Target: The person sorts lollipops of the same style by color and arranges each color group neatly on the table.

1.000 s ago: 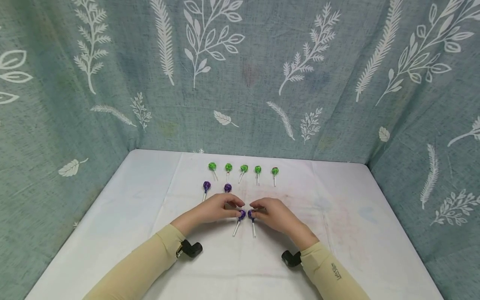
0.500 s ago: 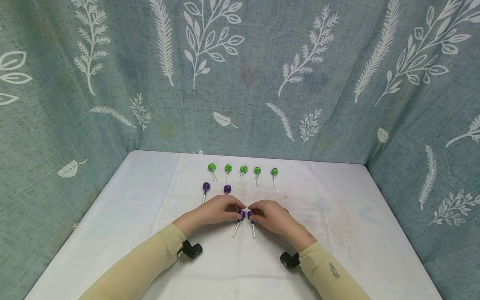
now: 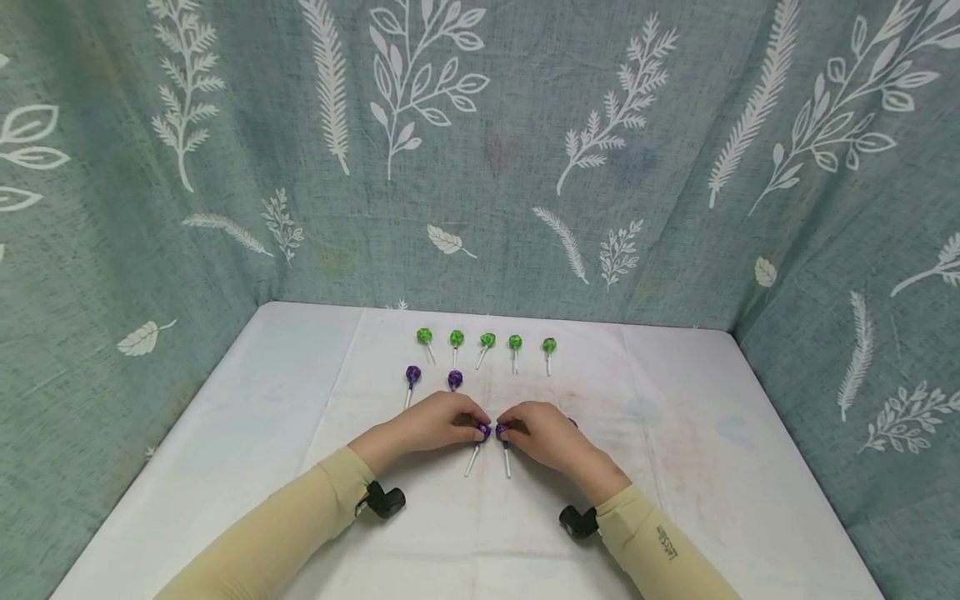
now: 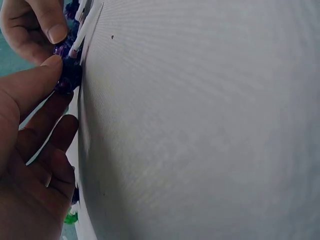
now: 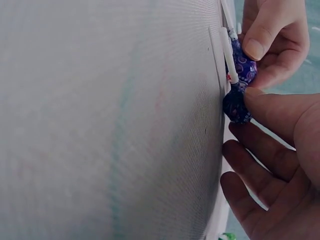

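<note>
Near the middle of the white table, my left hand (image 3: 435,419) pinches the purple-wrapped head of a lollipop (image 4: 70,80) between thumb and forefinger. Opposite it, my right hand (image 3: 553,435) pinches a second purple lollipop (image 5: 236,106) the same way. The two wrapped heads lie side by side with a small gap in the head view, their white sticks pointing toward me. Fingers cover part of each wrapper. Beyond my left hand are two more purple lollipops, a left one (image 3: 413,374) and a right one (image 3: 455,379), the latter's stick mostly hidden.
A row of several green lollipops (image 3: 487,341) lies farther back on the white table (image 3: 675,400). Just past my right hand, a bit of purple wrapper (image 3: 573,422) peeks out. A leaf-patterned curtain (image 3: 480,258) encloses the back and sides.
My right hand has shifted slightly left, uncovering a bit of purple wrapper behind it. Fingertips of both hands have drawn in a little around the two lollipop heads, which stay nearly in place.
</note>
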### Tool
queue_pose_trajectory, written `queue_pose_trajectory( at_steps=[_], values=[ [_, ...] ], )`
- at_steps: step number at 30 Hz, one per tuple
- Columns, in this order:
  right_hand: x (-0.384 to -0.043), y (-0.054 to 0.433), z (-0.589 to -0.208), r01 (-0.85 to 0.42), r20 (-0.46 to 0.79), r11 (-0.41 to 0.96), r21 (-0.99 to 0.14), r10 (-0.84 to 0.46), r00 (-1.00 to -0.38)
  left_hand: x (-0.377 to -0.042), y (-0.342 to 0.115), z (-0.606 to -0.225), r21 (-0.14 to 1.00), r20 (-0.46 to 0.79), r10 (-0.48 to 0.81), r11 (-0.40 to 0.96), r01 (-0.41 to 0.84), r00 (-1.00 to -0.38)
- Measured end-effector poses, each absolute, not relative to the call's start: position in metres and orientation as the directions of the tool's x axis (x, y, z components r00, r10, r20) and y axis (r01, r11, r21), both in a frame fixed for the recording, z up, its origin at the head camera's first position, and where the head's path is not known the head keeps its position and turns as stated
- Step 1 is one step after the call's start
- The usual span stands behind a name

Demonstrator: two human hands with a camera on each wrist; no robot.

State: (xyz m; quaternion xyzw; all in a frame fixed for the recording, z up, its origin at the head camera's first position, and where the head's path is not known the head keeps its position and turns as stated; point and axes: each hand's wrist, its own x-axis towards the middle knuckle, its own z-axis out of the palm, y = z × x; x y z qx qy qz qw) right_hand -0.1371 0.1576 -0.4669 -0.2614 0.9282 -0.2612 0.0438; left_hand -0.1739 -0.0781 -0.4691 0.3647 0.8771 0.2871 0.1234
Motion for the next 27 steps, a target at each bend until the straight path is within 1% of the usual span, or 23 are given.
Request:
queue_pose_trajectory(
  at_steps=[6, 11, 14, 27],
  values=[
    [-0.135, 0.158, -0.464, -0.45, 0.047, 0.729, -0.516, -0.5, -0.865, -0.176, -0.077, -0.465, 0.591, -0.003, 0.716, 0.565, 0.576, -0.698],
    [-0.135, 0.158, -0.463, -0.456, 0.054, 0.726, -0.515, -0.504, -0.862, -0.18, -0.078, -0.456, 0.601, -0.018, 0.68, 0.593, 0.535, -0.733],
    [-0.136, 0.158, -0.464, -0.465, 0.063, 0.72, -0.515, -0.509, -0.859, -0.185, -0.078, -0.452, 0.585, -0.02, 0.669, 0.61, 0.534, -0.743],
    [-0.137, 0.159, -0.466, -0.475, 0.071, 0.712, -0.517, -0.518, -0.853, -0.213, -0.067, -0.442, 0.538, 0.022, 0.704, 0.59, 0.602, -0.71]
  ],
)
